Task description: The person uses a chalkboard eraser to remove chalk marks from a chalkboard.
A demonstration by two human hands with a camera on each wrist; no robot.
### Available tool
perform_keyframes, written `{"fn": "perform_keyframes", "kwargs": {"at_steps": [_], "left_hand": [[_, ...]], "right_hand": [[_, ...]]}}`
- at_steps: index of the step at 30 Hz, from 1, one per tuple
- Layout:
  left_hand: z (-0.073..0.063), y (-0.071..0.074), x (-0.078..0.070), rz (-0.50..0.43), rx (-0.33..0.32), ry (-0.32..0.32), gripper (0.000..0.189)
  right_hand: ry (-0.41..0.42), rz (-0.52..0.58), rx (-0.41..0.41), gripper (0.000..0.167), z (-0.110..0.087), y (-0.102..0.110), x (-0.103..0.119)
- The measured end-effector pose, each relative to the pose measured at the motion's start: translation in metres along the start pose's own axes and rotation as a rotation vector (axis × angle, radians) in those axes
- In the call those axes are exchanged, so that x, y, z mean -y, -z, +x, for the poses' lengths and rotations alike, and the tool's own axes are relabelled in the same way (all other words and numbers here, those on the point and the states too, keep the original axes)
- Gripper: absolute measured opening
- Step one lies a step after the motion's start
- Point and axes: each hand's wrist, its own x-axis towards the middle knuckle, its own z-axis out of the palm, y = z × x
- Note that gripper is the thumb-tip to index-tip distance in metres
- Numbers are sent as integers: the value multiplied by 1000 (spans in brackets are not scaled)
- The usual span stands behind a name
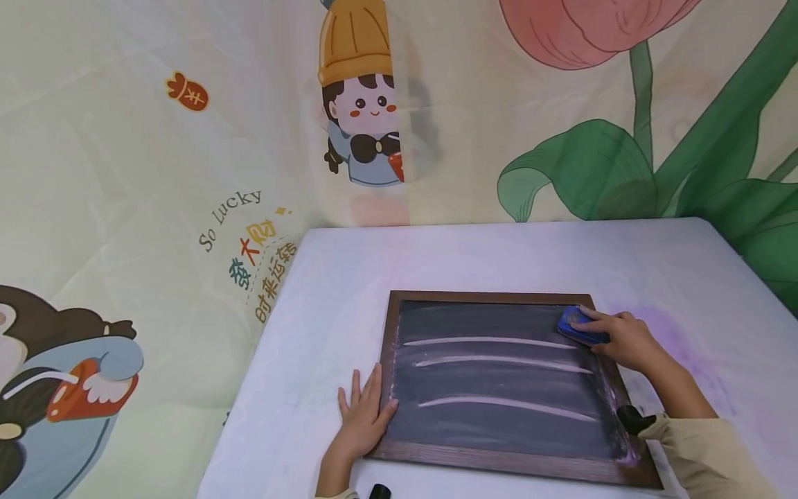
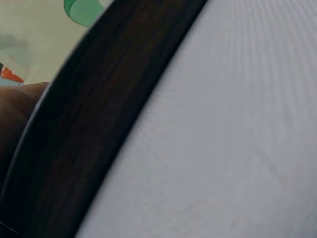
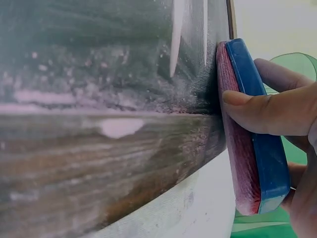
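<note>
A wood-framed chalkboard (image 1: 492,388) lies on the table with three long chalk lines across its dark face. My right hand (image 1: 630,339) grips a blue chalkboard eraser (image 1: 576,326) at the board's upper right corner. In the right wrist view the eraser (image 3: 260,134) shows a blue back and a reddish felt side, with thumb and fingers pinching it over the frame. Along the board's left edge my left hand (image 1: 363,417) rests with fingers spread, thumb touching the frame. The left wrist view shows mostly the dark frame (image 2: 99,109) and part of that hand.
The board lies on a white-covered table (image 1: 299,346) with a purple chalk smudge (image 1: 676,339) to its right. Chalk dust gathers along the board's right frame (image 3: 119,128). Behind the table hangs a printed cloth (image 1: 461,125) with cartoon figures and a flower.
</note>
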Motion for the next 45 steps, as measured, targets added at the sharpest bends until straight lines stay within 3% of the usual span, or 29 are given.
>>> {"fn": "perform_keyframes", "kwargs": {"at_steps": [10, 25, 30, 36, 45], "left_hand": [[1, -1, 0, 2, -6, -8, 69], [3, -4, 3, 13, -6, 6, 69], [3, -4, 4, 23, -8, 6, 69], [1, -2, 6, 30, -20, 9, 69], [4, -6, 5, 32, -33, -13, 68]], "right_hand": [[-11, 33, -6, 51, -10, -5, 0], [51, 61, -8, 50, -35, -7, -3], [128, 60, -50, 49, -30, -8, -5], [156, 66, -48, 48, -20, -10, 7], [263, 103, -32, 48, 21, -25, 56]]}}
